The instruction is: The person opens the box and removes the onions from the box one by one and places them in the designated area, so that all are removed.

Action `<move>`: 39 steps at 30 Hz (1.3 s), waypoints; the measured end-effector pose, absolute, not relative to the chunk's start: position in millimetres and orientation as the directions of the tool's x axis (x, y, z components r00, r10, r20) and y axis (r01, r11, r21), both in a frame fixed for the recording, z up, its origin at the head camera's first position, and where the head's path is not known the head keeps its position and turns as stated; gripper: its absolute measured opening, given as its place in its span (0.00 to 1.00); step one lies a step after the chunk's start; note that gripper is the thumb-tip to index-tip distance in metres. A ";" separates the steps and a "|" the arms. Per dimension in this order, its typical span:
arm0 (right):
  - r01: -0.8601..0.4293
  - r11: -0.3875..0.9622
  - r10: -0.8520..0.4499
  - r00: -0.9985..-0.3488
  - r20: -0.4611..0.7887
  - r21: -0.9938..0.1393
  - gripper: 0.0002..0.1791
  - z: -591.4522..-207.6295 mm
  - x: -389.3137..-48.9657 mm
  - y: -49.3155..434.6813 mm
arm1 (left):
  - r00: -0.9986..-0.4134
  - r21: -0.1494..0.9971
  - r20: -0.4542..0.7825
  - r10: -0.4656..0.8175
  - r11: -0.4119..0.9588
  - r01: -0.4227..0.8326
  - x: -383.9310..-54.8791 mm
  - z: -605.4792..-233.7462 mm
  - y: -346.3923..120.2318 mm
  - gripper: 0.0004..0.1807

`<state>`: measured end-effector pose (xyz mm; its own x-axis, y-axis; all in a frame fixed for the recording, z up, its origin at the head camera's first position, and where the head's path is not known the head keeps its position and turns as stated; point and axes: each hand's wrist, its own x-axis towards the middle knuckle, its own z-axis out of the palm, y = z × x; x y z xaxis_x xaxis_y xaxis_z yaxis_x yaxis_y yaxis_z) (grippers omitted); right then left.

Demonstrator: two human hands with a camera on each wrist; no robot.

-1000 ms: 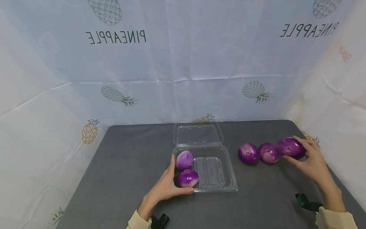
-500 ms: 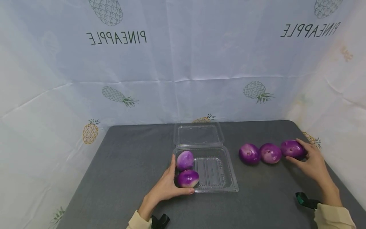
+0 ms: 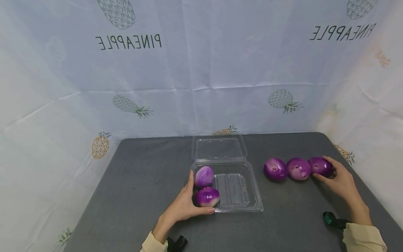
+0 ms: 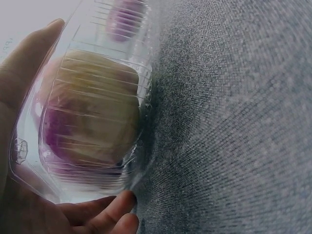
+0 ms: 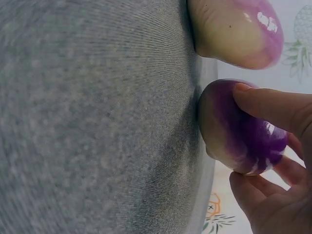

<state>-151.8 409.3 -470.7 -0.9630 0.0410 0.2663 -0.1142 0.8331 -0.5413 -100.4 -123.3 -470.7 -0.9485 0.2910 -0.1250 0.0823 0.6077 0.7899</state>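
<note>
My left hand (image 3: 181,206) grips the left front corner of a clear hinged plastic container (image 3: 239,210); in the left wrist view, fingers curl in near its base. Two glossy purple-and-cream round vegetables lie inside along the left wall, a paler one (image 3: 204,176) behind a darker one (image 3: 207,197). On the right, my right hand (image 3: 341,180) holds another purple-and-cream round vegetable (image 5: 243,126) between thumb and fingers, close against the table. It ends a row with two similar ones, a middle vegetable (image 3: 298,169) and a left vegetable (image 3: 275,169).
The container's lid (image 3: 219,147) lies folded back toward the rear edge of the dark grey table (image 3: 148,178). A white pineapple-print curtain (image 3: 233,63) hangs behind and along both sides. Black straps are at both wrists, beside the pale sleeves.
My right hand has lowered its vegetable and shifted it slightly left, up to the middle one of the row. The left hand and container stay nearly in place.
</note>
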 end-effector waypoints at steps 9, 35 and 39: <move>-0.204 0.808 0.010 -0.933 0.360 -0.553 0.40 -475.0 -156.3 411.3 | -0.948 0.792 -0.119 0.294 0.604 0.087 -100.8 -472.0 -123.2 0.82; -0.147 0.779 0.142 -0.906 0.399 -0.609 0.38 -453.5 -138.3 389.6 | -0.948 0.793 -0.131 0.291 0.604 0.075 -103.3 -470.1 -121.6 0.82; -0.163 0.751 0.133 -0.912 0.388 -0.639 0.40 -444.0 -135.7 373.4 | -0.949 0.790 -0.130 0.288 0.609 0.077 -103.3 -469.8 -121.4 0.82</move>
<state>-135.7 373.4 -444.0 -0.9119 0.1327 0.3882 -0.1628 0.7514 -0.6394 -103.3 -121.4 -469.8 -0.9489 0.2877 -0.1298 0.0766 0.6088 0.7896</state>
